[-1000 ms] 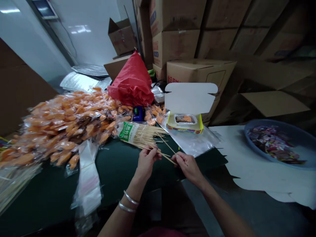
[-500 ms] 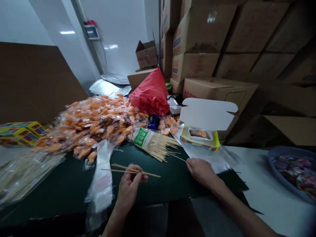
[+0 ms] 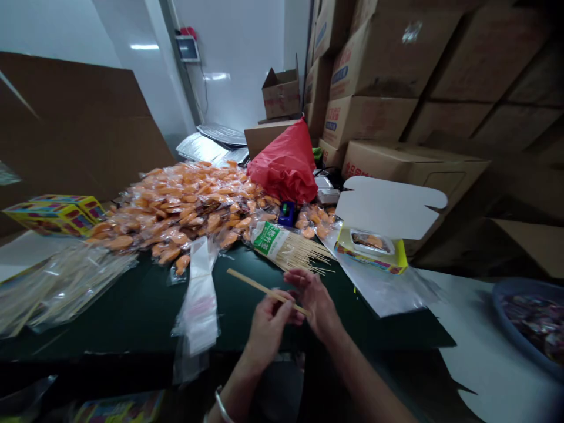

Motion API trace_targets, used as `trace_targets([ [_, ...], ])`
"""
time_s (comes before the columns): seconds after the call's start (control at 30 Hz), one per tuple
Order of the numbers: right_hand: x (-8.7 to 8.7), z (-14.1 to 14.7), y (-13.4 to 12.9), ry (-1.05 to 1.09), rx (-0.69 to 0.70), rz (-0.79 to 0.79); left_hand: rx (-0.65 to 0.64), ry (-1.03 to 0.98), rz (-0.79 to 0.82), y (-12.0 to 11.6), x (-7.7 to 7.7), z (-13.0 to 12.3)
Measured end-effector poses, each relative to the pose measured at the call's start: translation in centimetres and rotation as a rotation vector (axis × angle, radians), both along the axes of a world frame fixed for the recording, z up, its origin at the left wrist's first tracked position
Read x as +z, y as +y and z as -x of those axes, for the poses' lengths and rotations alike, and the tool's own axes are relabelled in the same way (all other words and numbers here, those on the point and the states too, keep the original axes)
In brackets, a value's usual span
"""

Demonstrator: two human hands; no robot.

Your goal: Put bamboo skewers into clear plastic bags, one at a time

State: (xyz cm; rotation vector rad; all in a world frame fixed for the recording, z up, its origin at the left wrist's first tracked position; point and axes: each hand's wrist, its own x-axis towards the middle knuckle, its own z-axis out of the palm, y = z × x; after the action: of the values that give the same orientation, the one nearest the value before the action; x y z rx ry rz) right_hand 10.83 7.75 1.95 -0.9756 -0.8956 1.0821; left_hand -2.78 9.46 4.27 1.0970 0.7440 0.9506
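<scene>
My left hand (image 3: pixel 271 320) is closed around a small bundle of thin bamboo sticks (image 3: pixel 251 283) near the table's front edge. The sticks slant from upper left down to the right, lined up close together. My right hand (image 3: pixel 315 302) is beside it, fingers curved at the right end of the bundle; whether it grips the sticks is hard to tell. Just beyond the hands lies an opened pack of bamboo sticks (image 3: pixel 293 249) with a green label. A stack of clear plastic sleeves (image 3: pixel 201 299) lies to the left of my left hand.
Behind is a heap of wrapped orange items (image 3: pixel 194 202), with a red bag (image 3: pixel 286 164) beside it. An open yellow box (image 3: pixel 372 249) stands right, bagged sticks (image 3: pixel 66 282) lie left. A blue basin (image 3: pixel 529 323) is far right; cartons (image 3: pixel 374 117) are stacked behind.
My right hand has moved left from beside the stick pack to my left hand. The spread sticks in my left hand are now together. The view has shifted slightly.
</scene>
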Motion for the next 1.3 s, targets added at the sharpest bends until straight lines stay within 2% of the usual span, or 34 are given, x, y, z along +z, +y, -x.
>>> trace_targets([
  [0.07, -0.3, 1.2, -0.2, -0.044, 0.041, 0.030, -0.048, 0.027, -0.011, -0.8, -1.0, 0.1],
  [0.17, 0.6, 1.5, -0.2, -0.237, 0.090, 0.070, -0.166, 0.136, -0.011, -1.2, -2.1, 1.6],
  [0.27, 2.1, 1.9, 0.3, -0.411, 0.137, 0.034, -0.312, 0.284, -0.064, -1.6, -2.1, 3.3],
  [0.33, 2.6, 2.7, 0.6, -0.462, 0.179, 0.019, -0.359, 0.348, -0.117, -2.0, -1.7, 4.1],
  [0.5, 3.0, 4.3, 0.5, -0.445, 0.317, 0.089, -0.376, 0.407, -0.179, -2.5, -1.3, 5.2],
  [0.63, 4.4, 4.6, -0.4, -0.560, 0.411, -0.005, -0.329, 0.394, -0.180, -2.6, -1.9, 5.4],
  [0.73, 5.2, 4.1, -0.7, -0.629, 0.417, -0.082, -0.350, 0.343, -0.117, -2.9, -2.2, 5.8],
  [0.8, 5.4, 3.4, -0.6, -0.649, 0.375, -0.125, -0.271, 0.355, -0.126, -3.0, -2.2, 7.0],
  [0.83, 5.3, 3.0, -0.4, -0.645, 0.347, -0.135, -0.172, 0.393, -0.150, -2.9, -2.1, 8.0],
  [0.9, 4.8, 2.6, 0.0, -0.606, 0.309, -0.122, 0.128, 0.517, -0.210, -2.1, -1.9, 10.7],
  [0.97, 3.9, 2.7, 0.3, -0.542, 0.319, -0.081, 0.444, 0.678, -0.258, -0.2, -1.9, 13.6],
  [1.03, 2.9, 3.5, 0.4, -0.495, 0.357, -0.043, 0.608, 0.904, -0.320, 2.3, -2.1, 16.1],
  [1.1, 2.1, 4.5, 0.2, -0.495, 0.393, -0.031, 0.612, 1.149, -0.337, 5.0, -2.4, 17.5],
  [1.17, 1.6, 5.2, -0.1, -0.529, 0.412, -0.033, 0.570, 1.299, -0.316, 7.2, -2.9, 18.0],
  [1.3, 1.1, 5.0, -0.5, -0.574, 0.416, -0.010, 0.525, 1.330, -0.296, 9.5, -3.5, 18.1],
])
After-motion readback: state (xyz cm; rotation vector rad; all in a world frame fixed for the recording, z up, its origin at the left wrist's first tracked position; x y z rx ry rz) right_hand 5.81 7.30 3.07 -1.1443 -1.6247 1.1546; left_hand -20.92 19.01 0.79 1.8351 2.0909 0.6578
